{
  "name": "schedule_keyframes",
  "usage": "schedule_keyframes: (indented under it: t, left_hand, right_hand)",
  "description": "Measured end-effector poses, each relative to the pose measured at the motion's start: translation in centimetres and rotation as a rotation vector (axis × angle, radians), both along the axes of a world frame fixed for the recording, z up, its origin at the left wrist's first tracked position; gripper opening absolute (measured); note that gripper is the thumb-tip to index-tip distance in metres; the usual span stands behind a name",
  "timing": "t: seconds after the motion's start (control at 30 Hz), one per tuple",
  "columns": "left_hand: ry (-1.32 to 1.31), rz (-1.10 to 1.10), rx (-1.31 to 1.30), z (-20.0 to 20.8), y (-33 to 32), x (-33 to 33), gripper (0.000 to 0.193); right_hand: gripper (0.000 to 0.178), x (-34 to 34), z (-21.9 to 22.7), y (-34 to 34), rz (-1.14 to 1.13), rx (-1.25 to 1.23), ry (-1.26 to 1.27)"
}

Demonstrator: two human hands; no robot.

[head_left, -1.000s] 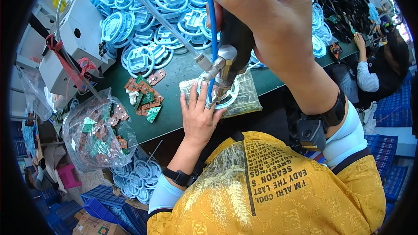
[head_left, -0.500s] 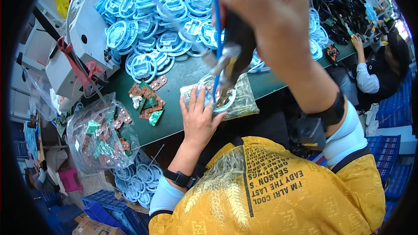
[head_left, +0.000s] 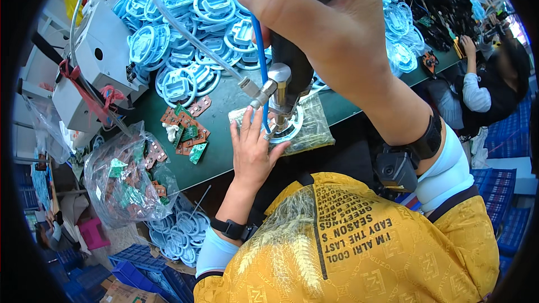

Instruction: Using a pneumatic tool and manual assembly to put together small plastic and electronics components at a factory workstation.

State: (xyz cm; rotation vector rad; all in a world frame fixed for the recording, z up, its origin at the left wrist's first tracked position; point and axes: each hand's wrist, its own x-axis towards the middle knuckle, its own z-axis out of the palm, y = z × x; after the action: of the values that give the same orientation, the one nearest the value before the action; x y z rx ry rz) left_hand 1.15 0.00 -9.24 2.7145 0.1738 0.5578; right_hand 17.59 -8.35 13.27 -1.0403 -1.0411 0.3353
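Observation:
My right hand is wrapped round a black power screwdriver, held upright with its metal nose pointing down. A clear air hose joins its metal fitting, and a blue tube runs down alongside. Below the nose lies a light-blue round plastic part on a padded block wrapped in clear film or tape. My left hand rests on the block with fingers spread, the fingertips at the part's left edge. The screwdriver hides the middle of the part, so whether the tip touches it is unclear.
Many light-blue round parts are heaped across the far bench. Brown and green circuit boards lie left of the block, beside a clear bag holding more. A white box-shaped machine stands far left. Another person works at right.
My right hand has brought the screwdriver slightly left and down over the round part, its nose now more upright. The clear hose has swung left. My left hand has stayed nearly still.

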Motion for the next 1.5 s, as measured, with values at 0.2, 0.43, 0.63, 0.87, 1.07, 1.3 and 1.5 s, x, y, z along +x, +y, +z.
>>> schedule_keyframes:
  t: [0.2,0.43,0.63,0.87,1.07,1.3,1.5]
  left_hand:
    - [-0.003,0.007,0.005,-0.1,0.0,0.2,0.061]
    - [-0.043,0.007,-0.009,0.5,0.2,0.7,0.054]
    - [0.014,0.005,0.039,0.0,0.4,-0.3,0.058]
    - [0.014,-0.098,-0.078,1.1,0.7,-1.3,0.051]
    - [-0.103,0.082,-0.187,1.2,1.5,0.5,0.052]
    - [0.091,0.167,-0.18,2.5,2.3,2.4,0.043]
    - [-0.047,0.226,-0.576,-0.8,3.2,1.6,0.043]
  right_hand:
    - [0.012,-0.5,-1.1,0.5,-0.06,0.052,0.117]
    - [0.016,-0.7,-1.9,-1.5,-0.221,0.094,-0.067]
    - [0.034,-0.7,-0.7,-0.1,-0.279,-0.035,0.032]
    - [0.033,3.6,0.9,1.4,-0.435,-0.047,-0.128]
    - [0.048,5.8,-3.3,1.9,-0.348,-0.093,-0.062]
    - [0.046,7.7,-7.3,-5.4,-0.735,0.036,-0.743]
    - [0.032,12.7,-15.4,-11.7,-0.96,-0.25,-0.532]
